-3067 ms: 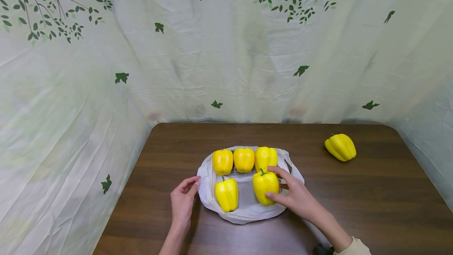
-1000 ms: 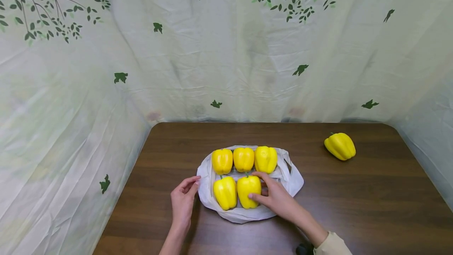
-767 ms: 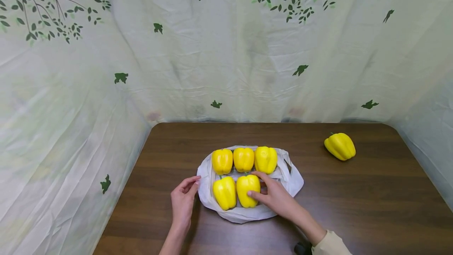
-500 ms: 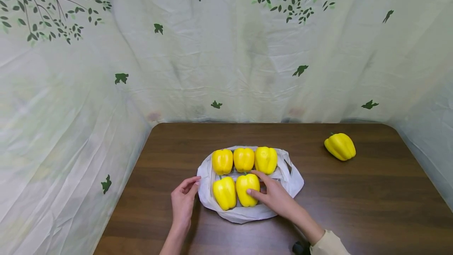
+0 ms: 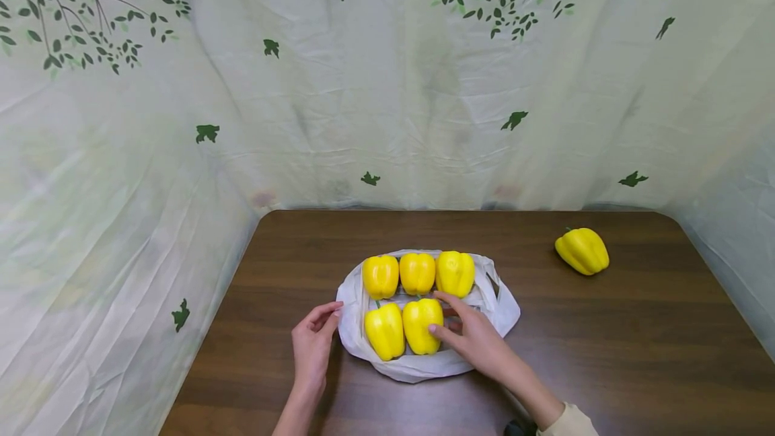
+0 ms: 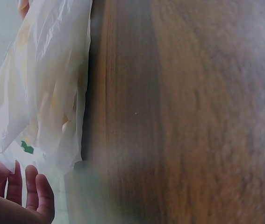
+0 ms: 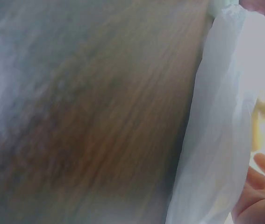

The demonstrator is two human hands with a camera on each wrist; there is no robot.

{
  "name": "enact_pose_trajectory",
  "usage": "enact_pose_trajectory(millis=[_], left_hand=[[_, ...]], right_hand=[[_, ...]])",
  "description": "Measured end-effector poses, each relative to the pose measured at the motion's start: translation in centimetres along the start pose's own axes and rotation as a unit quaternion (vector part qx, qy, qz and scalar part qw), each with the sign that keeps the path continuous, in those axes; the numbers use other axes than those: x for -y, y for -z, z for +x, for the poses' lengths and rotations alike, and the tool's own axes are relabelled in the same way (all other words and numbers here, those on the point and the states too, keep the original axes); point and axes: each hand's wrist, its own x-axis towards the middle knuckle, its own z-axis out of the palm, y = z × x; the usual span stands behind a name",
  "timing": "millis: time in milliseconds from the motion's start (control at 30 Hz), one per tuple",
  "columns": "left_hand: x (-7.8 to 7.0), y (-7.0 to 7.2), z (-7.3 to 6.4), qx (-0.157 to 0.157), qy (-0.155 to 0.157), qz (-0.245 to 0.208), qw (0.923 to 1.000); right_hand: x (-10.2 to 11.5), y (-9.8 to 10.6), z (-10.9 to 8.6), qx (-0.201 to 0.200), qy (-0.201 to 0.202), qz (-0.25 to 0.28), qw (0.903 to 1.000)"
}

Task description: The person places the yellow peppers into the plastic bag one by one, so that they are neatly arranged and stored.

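Observation:
A white plastic bag (image 5: 418, 372) lies spread with its mouth up on the brown table. In its back row sit three yellow bell peppers (image 5: 417, 273). The front row holds two more, a left bell pepper (image 5: 385, 332) and a right bell pepper (image 5: 419, 328). My left hand (image 5: 312, 345) pinches the bag's left edge between thumb and fingertips, which the left wrist view shows too. My right hand (image 5: 478, 338) is beside the front right pepper, fingers spread and thumb overlapping its right side; contact is hard to tell. Its fingers (image 7: 263, 179) appear apart in the right wrist view.
Another yellow bell pepper (image 5: 582, 251) lies on its side at the table's back right, outside the bag. The wooden table (image 5: 636, 328) ends at a pale leaf-patterned curtain (image 5: 412, 86) behind and at both sides.
My right hand has brought the front right pepper leftward against its neighbour inside the bag. Since half a second ago its thumb has slid slightly back to the right. The left hand stays in place.

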Motion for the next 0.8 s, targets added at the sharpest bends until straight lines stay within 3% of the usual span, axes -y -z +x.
enact_pose_trajectory(millis=[233, 800], left_hand=[[0.0, -0.1, 0.0, 0.0, -0.001, -0.004, 1.0], [0.0, -0.3, 0.1, -0.002, -0.008, -0.008, 0.9999]], right_hand=[[0.1, 0.8, -0.8, -0.033, 0.019, 0.002, 0.9993], [-0.3, 3.6, -2.5, -0.078, -0.004, -0.01, 0.9969]])
